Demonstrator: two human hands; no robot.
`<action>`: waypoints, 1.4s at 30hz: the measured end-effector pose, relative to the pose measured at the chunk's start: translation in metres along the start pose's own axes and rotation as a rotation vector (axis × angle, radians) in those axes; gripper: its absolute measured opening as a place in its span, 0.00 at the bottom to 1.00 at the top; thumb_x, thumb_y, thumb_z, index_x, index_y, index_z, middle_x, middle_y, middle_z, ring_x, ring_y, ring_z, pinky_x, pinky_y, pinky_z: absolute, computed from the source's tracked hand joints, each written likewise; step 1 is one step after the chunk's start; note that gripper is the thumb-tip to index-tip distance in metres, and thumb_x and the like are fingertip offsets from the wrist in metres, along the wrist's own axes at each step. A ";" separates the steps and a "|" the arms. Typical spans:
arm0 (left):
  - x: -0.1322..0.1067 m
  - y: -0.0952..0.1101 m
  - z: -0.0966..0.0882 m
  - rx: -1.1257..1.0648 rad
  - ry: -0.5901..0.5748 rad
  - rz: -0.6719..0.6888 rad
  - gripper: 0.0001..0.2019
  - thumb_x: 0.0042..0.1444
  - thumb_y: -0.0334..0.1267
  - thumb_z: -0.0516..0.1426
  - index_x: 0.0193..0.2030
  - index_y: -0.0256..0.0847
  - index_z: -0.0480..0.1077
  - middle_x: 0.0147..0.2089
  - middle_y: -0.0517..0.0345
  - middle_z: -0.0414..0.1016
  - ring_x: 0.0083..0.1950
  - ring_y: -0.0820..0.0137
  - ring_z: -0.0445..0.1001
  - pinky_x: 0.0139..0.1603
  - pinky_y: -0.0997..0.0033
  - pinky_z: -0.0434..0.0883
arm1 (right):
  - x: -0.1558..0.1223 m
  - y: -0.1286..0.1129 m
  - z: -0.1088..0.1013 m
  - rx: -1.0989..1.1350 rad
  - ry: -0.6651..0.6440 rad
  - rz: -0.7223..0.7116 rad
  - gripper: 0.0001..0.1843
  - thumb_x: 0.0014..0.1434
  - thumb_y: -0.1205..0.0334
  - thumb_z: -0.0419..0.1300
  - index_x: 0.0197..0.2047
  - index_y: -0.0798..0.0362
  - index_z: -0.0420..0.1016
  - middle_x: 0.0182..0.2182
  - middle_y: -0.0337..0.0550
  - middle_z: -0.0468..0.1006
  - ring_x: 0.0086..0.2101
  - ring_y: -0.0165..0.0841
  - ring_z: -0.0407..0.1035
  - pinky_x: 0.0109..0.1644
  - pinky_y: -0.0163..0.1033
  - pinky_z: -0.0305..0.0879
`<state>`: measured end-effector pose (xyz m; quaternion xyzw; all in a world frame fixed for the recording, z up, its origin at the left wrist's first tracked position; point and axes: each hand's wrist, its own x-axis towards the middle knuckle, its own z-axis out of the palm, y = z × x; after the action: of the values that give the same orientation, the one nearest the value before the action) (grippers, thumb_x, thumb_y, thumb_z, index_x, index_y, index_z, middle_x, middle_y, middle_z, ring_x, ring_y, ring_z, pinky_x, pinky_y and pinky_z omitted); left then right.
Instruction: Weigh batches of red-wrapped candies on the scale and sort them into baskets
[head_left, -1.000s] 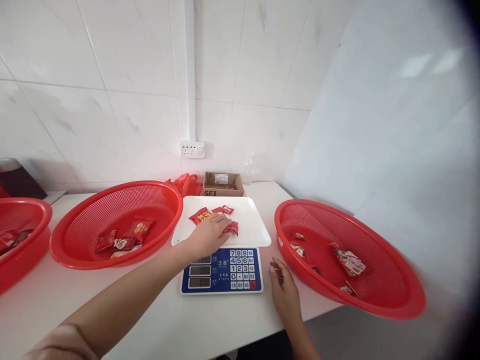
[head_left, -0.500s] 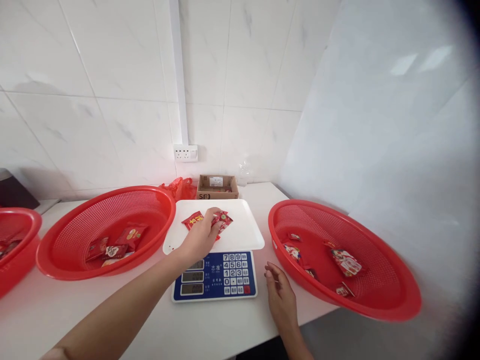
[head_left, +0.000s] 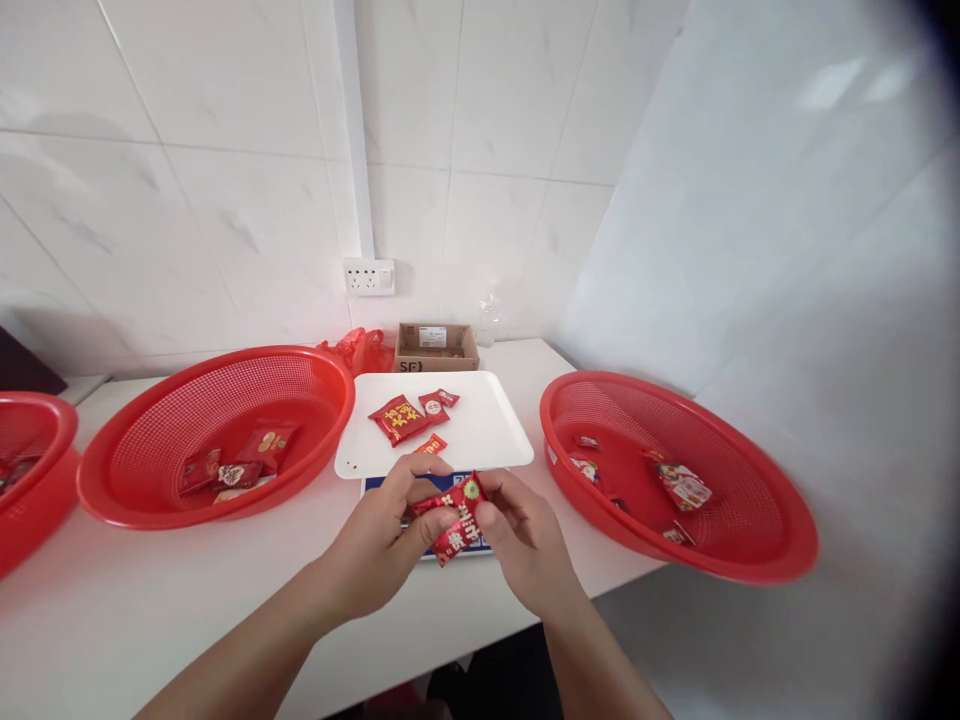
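Both my hands hold one small red snack packet (head_left: 455,520) in front of me, above the keypad end of a blue weighing scale (head_left: 390,487). My left hand (head_left: 390,535) pinches its left side and my right hand (head_left: 517,535) pinches its right side. Behind them the scale's white tray (head_left: 487,435) carries three more red packets: a larger one (head_left: 397,418), a small one (head_left: 437,402) and one at the front edge (head_left: 431,446). My hands hide most of the scale's keypad and displays.
A red mesh basket (head_left: 217,400) with several packets sits to the left, another red basket (head_left: 720,540) with several packets to the right, overhanging the counter edge. A third red basket (head_left: 37,440) shows at far left. A cardboard box (head_left: 436,348) and wall socket (head_left: 368,276) are behind.
My left hand lifted a red packet off the white tray and drew it toward me. My right hand rose from the counter and took hold of the packet's other side.
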<state>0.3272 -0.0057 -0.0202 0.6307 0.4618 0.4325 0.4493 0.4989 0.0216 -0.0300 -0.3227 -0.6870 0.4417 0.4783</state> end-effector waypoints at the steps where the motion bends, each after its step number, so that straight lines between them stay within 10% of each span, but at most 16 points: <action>1: -0.003 0.001 -0.001 -0.003 0.003 -0.002 0.16 0.57 0.48 0.54 0.48 0.45 0.60 0.29 0.61 0.72 0.28 0.73 0.68 0.29 0.73 0.65 | 0.001 -0.003 0.004 -0.003 0.011 0.016 0.17 0.60 0.48 0.54 0.35 0.53 0.71 0.25 0.38 0.73 0.25 0.27 0.65 0.28 0.32 0.63; 17: -0.016 0.011 -0.001 -0.111 -0.002 -0.040 0.14 0.53 0.50 0.56 0.31 0.40 0.68 0.29 0.58 0.70 0.31 0.70 0.66 0.32 0.72 0.65 | -0.003 -0.025 0.027 -0.066 0.197 -0.010 0.15 0.61 0.52 0.53 0.29 0.52 0.67 0.22 0.36 0.71 0.23 0.26 0.63 0.26 0.30 0.61; 42: -0.019 0.012 0.003 -0.203 -0.144 0.119 0.21 0.58 0.55 0.50 0.26 0.38 0.64 0.25 0.61 0.61 0.28 0.75 0.58 0.28 0.76 0.59 | -0.009 -0.031 0.032 0.169 -0.118 0.050 0.20 0.61 0.48 0.53 0.28 0.53 0.74 0.20 0.38 0.72 0.23 0.27 0.66 0.27 0.31 0.62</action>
<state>0.3287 -0.0268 -0.0117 0.6379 0.3440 0.4564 0.5162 0.4712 -0.0076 -0.0101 -0.2717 -0.6659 0.5281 0.4516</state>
